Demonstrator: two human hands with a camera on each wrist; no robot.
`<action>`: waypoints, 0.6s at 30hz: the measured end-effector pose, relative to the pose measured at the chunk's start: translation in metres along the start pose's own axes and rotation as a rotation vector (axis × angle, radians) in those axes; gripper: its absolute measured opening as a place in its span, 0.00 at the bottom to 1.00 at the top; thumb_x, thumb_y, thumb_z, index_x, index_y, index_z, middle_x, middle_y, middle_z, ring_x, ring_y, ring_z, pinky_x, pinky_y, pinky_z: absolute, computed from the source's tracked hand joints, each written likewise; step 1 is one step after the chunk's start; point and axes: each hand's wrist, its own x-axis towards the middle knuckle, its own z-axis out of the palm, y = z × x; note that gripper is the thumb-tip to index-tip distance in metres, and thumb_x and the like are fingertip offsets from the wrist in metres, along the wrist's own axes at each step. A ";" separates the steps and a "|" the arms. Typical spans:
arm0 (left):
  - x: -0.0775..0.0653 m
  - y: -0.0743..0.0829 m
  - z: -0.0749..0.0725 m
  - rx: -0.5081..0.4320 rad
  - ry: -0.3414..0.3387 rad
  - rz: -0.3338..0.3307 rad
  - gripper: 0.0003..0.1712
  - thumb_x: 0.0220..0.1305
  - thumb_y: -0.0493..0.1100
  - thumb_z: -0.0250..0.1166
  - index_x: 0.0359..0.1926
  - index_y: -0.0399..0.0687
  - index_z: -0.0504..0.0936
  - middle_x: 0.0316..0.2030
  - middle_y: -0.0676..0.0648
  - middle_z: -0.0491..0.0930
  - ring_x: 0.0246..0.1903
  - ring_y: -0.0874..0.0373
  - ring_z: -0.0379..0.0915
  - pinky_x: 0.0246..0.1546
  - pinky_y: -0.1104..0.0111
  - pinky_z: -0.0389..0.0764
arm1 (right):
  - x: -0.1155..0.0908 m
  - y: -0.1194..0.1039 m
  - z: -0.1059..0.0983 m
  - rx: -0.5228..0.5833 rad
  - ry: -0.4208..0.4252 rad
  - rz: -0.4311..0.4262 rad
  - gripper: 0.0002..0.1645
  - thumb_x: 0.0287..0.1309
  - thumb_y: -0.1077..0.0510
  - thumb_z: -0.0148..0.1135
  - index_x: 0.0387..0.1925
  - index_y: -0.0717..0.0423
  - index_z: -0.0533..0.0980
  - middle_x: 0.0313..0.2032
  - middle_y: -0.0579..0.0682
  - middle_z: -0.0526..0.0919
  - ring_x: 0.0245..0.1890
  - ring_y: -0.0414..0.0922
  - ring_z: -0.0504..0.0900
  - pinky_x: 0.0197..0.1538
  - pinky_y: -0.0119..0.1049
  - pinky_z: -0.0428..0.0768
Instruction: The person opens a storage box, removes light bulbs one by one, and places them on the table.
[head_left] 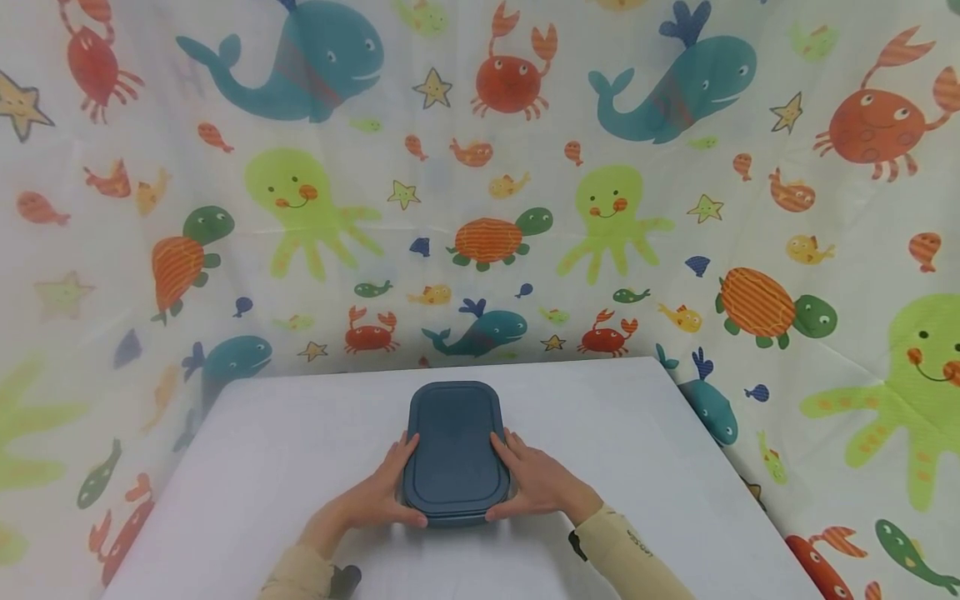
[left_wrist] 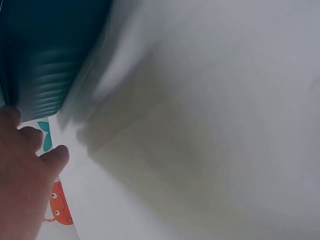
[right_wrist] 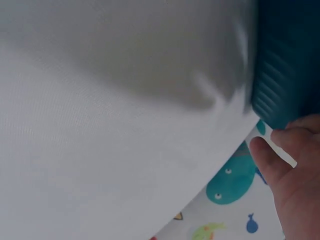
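A dark blue rectangular food container (head_left: pixel 457 446) with a lid lies lengthwise on the white table, in the middle of the head view. From its left side my left hand (head_left: pixel 375 493) holds it, thumb at the near corner and fingers along the long edge. On the opposite side my right hand (head_left: pixel 543 483) grips it the same way. Both wrist views show the ribbed side wall of the container (left_wrist: pixel 47 75), with the left hand (left_wrist: pixel 25 172) and the right hand (right_wrist: pixel 300 180) at its end. The container's contents are hidden beneath the lid.
The white-covered table (head_left: pixel 300 450) extends around the container on all sides. Behind it and along both sides hangs a curtain (head_left: pixel 450 275) printed with sea animals. Beige sleeves (head_left: pixel 626 554) cover the forearms.
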 end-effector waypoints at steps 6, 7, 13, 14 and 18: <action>0.001 -0.002 0.000 0.015 0.005 -0.022 0.74 0.44 0.62 0.78 0.78 0.53 0.35 0.76 0.39 0.26 0.74 0.37 0.21 0.68 0.35 0.44 | 0.001 -0.002 0.000 -0.003 0.005 0.001 0.74 0.38 0.17 0.62 0.78 0.51 0.45 0.76 0.58 0.46 0.74 0.55 0.52 0.68 0.54 0.65; 0.001 -0.002 0.000 0.016 0.006 -0.026 0.74 0.44 0.62 0.78 0.78 0.53 0.35 0.76 0.39 0.26 0.74 0.37 0.21 0.68 0.35 0.44 | 0.001 -0.003 0.000 -0.003 0.006 0.002 0.74 0.38 0.17 0.62 0.78 0.51 0.45 0.76 0.58 0.45 0.74 0.55 0.52 0.68 0.54 0.65; -0.001 0.001 -0.002 0.021 0.009 -0.018 0.74 0.44 0.62 0.78 0.78 0.51 0.35 0.76 0.38 0.27 0.74 0.37 0.22 0.68 0.36 0.45 | 0.001 -0.003 0.001 0.001 0.014 -0.010 0.75 0.39 0.17 0.61 0.77 0.52 0.44 0.76 0.58 0.44 0.75 0.54 0.49 0.70 0.54 0.61; -0.002 0.002 -0.004 0.024 0.009 -0.014 0.74 0.44 0.62 0.78 0.78 0.51 0.35 0.76 0.38 0.27 0.74 0.37 0.22 0.68 0.37 0.45 | 0.001 -0.003 0.000 0.003 0.017 -0.014 0.75 0.39 0.18 0.62 0.77 0.52 0.44 0.76 0.58 0.44 0.75 0.54 0.48 0.71 0.54 0.60; -0.003 0.008 -0.010 0.041 0.015 -0.005 0.74 0.44 0.62 0.78 0.78 0.51 0.35 0.76 0.37 0.27 0.74 0.36 0.24 0.69 0.37 0.47 | 0.002 -0.005 -0.001 -0.012 0.028 -0.024 0.74 0.40 0.17 0.60 0.77 0.53 0.44 0.76 0.58 0.43 0.75 0.54 0.47 0.73 0.52 0.56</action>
